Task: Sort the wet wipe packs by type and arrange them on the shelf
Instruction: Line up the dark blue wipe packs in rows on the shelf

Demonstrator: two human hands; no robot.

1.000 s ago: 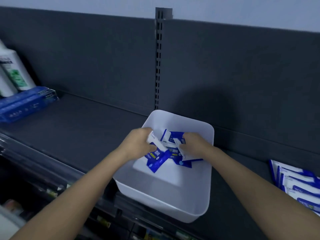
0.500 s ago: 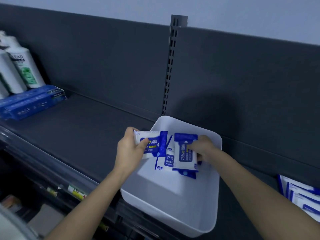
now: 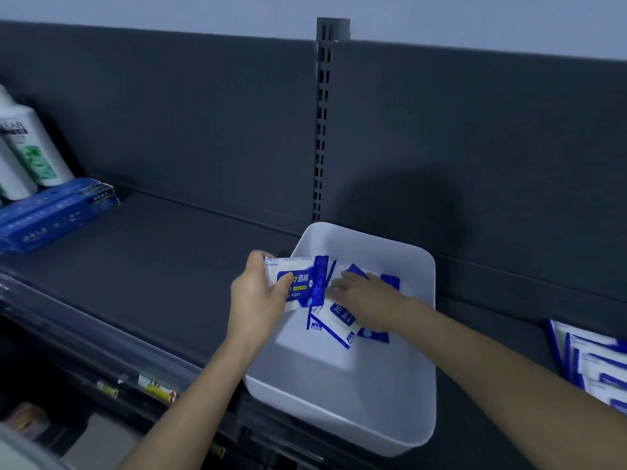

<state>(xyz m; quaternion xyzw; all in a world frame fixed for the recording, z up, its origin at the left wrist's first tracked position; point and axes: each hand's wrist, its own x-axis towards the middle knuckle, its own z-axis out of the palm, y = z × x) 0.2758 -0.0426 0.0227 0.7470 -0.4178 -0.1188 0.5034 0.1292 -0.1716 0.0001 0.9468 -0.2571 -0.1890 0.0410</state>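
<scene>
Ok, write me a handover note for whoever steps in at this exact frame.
Left hand holds one wipe pack at the left edge of the white bin.
Right hand, fingers straight, rests on the loose packs inside it.
Done: a row of packs sits on the shelf at far right.
Left: shelve the held pack by type, then empty the bin.

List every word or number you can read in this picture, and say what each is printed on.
"EAR", start cut off: white bottle.
"酒精" and "Wipes": held pack, gripped by the left hand.
"75": lying pack in the white tub, partly under the right hand.
Too blurred to read: blue boxes, shelf-edge tags, stacked packs at right.
</scene>
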